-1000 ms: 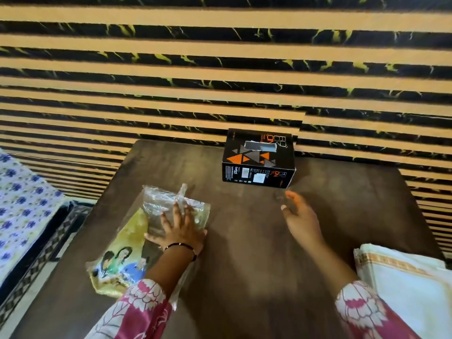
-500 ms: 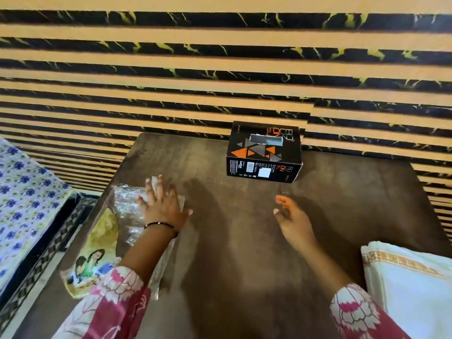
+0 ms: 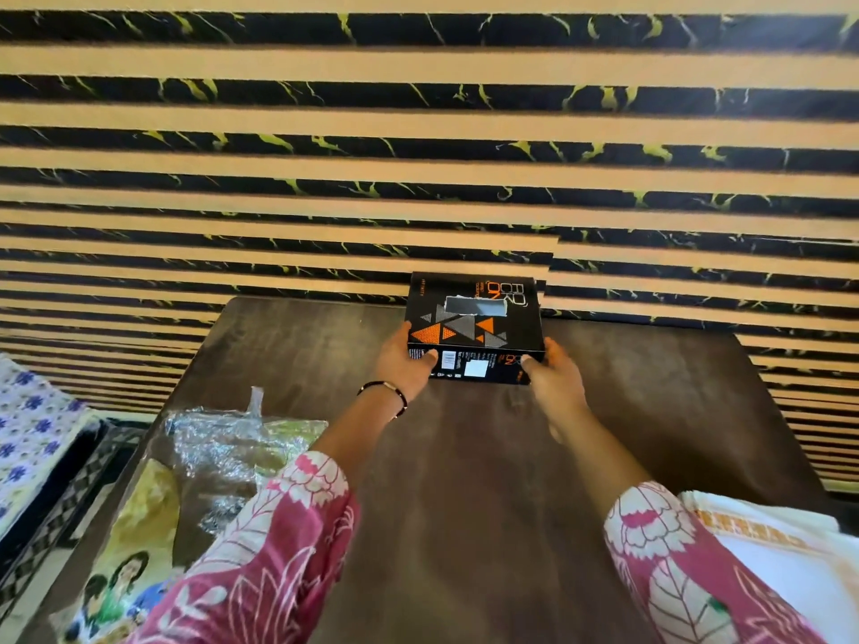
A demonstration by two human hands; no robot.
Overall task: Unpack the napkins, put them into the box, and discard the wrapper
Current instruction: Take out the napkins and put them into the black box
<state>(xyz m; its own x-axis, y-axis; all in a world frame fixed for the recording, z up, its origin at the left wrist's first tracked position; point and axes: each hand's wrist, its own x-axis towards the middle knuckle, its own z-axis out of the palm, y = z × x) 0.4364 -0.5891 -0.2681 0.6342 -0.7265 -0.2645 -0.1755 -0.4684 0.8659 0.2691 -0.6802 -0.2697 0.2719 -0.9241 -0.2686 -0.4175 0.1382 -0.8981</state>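
Both hands are out at the far end of the table (image 3: 465, 481) right now, clamped on the box (image 3: 474, 325) from either side. My left hand (image 3: 403, 360) has the near-left corner, thumb pressed on the front face by the barcode, the other fingers wrapped round the left side. My right hand (image 3: 553, 376) grips the near-right corner the same way, thumb on the front face. So the box is pinched between the two of them. I can't tell if it's lifted or still sitting on the wood, though its back edge looks tipped up a bit toward the striped wall (image 3: 418, 178).

The box is black with orange and grey triangles on top, and there's a torn rectangular slot (image 3: 475, 306) in the lid. Can't see inside it from here.

The wrapper (image 3: 223, 448) is lying on the near-left part of the table, well apart from the box, just left of my left sleeve (image 3: 279, 541). It's crinkly clear plastic with a yellow printed part (image 3: 135, 541) showing cartoon figures, hanging toward the table's left edge. Nobody's touching it.

There's a bracelet (image 3: 386, 392) on the left wrist. Near the right sleeve, at the near-right corner, sits a folded white cloth (image 3: 781, 564) with an orange border. Blue-flowered fabric (image 3: 32, 434) off to the left, beside the table.
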